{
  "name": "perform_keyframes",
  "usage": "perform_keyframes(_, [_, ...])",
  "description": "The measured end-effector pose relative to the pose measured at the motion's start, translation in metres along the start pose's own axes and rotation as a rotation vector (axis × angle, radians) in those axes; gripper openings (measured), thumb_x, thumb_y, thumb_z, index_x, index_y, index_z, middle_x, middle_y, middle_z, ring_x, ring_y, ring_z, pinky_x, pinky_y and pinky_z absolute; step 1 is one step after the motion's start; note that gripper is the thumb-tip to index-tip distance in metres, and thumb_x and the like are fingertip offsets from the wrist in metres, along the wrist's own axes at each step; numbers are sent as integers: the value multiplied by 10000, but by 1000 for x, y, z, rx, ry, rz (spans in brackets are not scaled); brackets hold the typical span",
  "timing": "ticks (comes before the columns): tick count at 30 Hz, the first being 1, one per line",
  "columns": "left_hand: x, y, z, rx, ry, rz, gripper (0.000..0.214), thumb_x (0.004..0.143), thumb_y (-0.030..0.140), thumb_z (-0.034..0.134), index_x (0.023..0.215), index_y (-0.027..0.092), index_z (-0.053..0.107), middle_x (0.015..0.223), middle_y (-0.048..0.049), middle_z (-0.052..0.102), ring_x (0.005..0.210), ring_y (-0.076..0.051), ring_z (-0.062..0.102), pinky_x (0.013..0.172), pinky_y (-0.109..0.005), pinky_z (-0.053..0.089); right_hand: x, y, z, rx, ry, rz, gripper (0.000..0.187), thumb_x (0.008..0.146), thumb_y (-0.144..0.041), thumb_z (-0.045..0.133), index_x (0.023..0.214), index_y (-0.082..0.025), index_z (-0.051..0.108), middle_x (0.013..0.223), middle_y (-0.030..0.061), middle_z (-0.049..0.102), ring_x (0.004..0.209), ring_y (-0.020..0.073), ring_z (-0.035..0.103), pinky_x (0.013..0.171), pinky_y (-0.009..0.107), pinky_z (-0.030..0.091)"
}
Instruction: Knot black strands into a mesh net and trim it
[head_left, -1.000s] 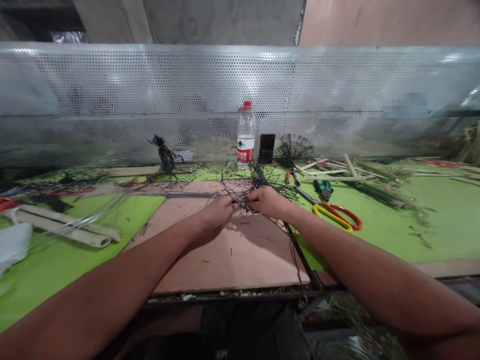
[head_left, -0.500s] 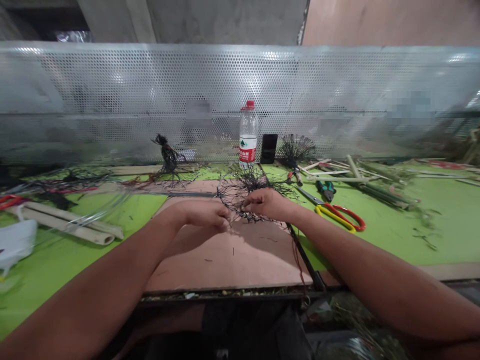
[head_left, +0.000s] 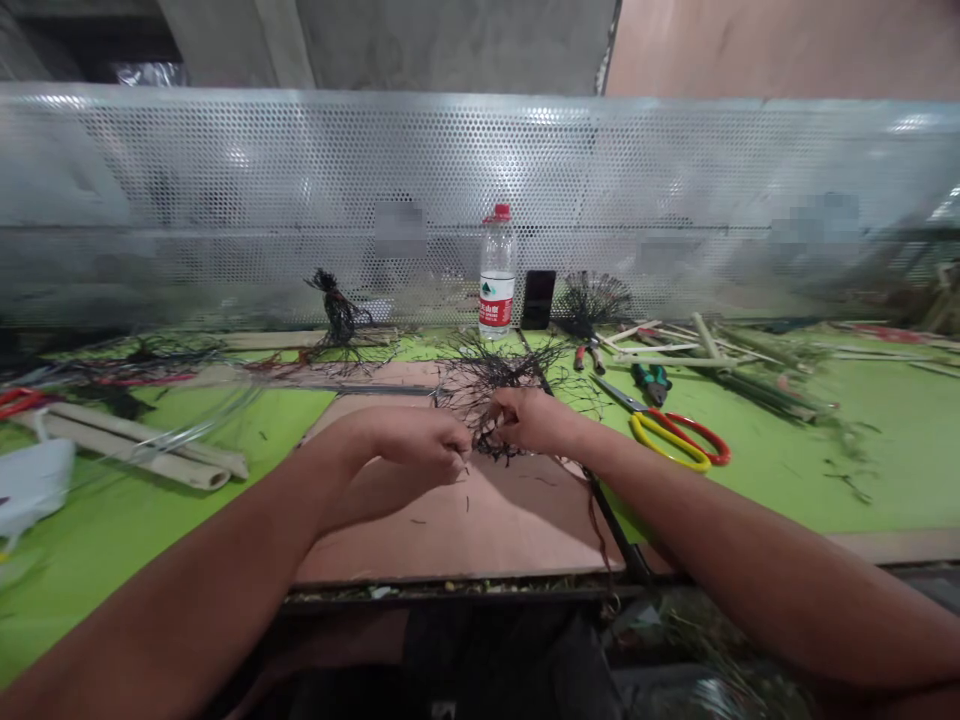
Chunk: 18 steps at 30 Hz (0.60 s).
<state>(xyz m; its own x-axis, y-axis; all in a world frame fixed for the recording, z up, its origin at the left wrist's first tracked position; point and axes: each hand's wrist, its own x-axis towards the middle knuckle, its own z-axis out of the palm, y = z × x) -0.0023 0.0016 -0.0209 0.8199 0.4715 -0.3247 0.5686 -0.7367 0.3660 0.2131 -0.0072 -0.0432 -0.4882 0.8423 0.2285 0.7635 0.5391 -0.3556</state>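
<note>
A dark, bushy tangle of thin black wire-like strands (head_left: 510,370) lies at the middle of a pinkish-brown board (head_left: 465,530). My right hand (head_left: 529,420) is over its near side, thumb and fingers closed on some of the strands. Just left of it my left hand (head_left: 427,438) is closed in a pinch at the tangle's near-left edge. What its fingertips hold is too small to make out. Short dark bits lie on the board below both hands.
Scissors with red and yellow handles (head_left: 675,435), green-black pliers (head_left: 651,383) and cut stalks (head_left: 765,395) lie to the right. Behind stand a water bottle (head_left: 497,290), a phone (head_left: 538,300) and a black strand bundle (head_left: 337,310). Pale tubes (head_left: 150,447) lie left.
My left hand has moved slightly right, closer to my right hand. The strand tangle has shifted and turned a little under my right hand, which is lower now.
</note>
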Motion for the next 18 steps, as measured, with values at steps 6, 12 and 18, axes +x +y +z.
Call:
perform_keyframes(6, [8, 10, 4, 90, 111, 62, 88, 757, 179, 458, 763, 178, 546, 716, 3, 528, 631, -117, 443, 571, -223, 316, 2, -2, 2, 61, -84, -85, 94, 747, -148, 517, 811, -170, 582, 769, 15, 590, 690, 123, 500, 599, 219, 330])
perform_keyframes(12, [12, 0, 6, -80, 77, 57, 86, 751, 234, 478, 780, 175, 534, 745, 4, 532, 689, -124, 478, 598, -209, 351, 4, 3, -5, 141, -101, -88, 185, 689, -41, 435, 800, -168, 512, 743, 5, 529, 702, 127, 466, 640, 235, 352])
perform_keyframes(18, [14, -1, 8, -101, 81, -4, 118, 711, 170, 449, 764, 163, 554, 708, -14, 545, 658, -133, 479, 597, -224, 352, -6, -6, -9, 317, -418, -305, 229, 667, -13, 472, 824, -178, 500, 802, 11, 527, 744, 136, 461, 666, 252, 374])
